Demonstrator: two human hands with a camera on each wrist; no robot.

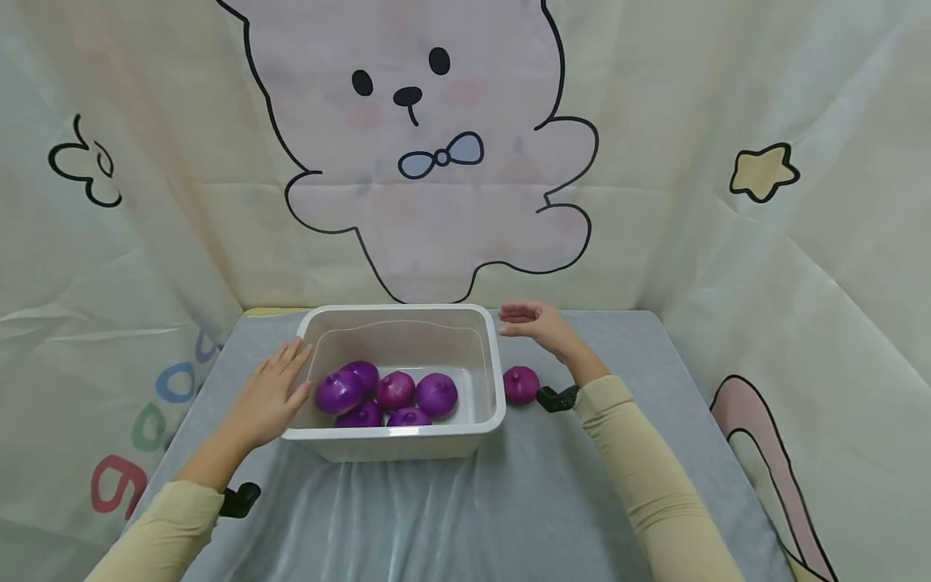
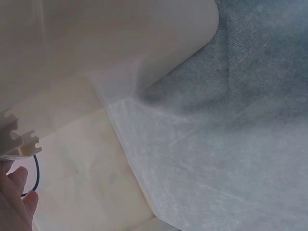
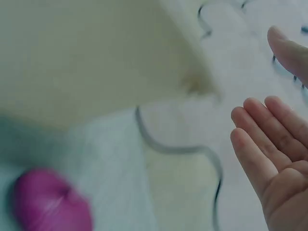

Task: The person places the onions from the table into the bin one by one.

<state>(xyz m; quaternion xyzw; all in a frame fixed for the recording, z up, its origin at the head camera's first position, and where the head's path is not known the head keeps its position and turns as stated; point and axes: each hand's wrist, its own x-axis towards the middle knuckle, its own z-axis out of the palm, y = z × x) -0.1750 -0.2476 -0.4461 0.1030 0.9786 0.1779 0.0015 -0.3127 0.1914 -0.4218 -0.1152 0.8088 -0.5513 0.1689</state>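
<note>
A white plastic bin [image 1: 393,444] holds several purple onions [image 1: 436,394]. At its left side is my left hand [image 1: 265,396], fingers extended, fingertips by the rim; whether they touch it is hard to tell. My right hand [image 1: 534,323] is raised just beyond the bin's back right corner, its fingers apart from the rim and holding nothing. In the right wrist view its palm [image 3: 288,187] faces up with the fingers spread from the thumb. One more purple onion [image 1: 521,385] lies on the cloth outside the bin, below my right wrist.
A grey-blue cloth [image 1: 407,525] with folds covers the table. Behind it and on both sides hang cream curtains [image 1: 684,242] with a printed bear. Each wrist carries a small black device [image 1: 556,398].
</note>
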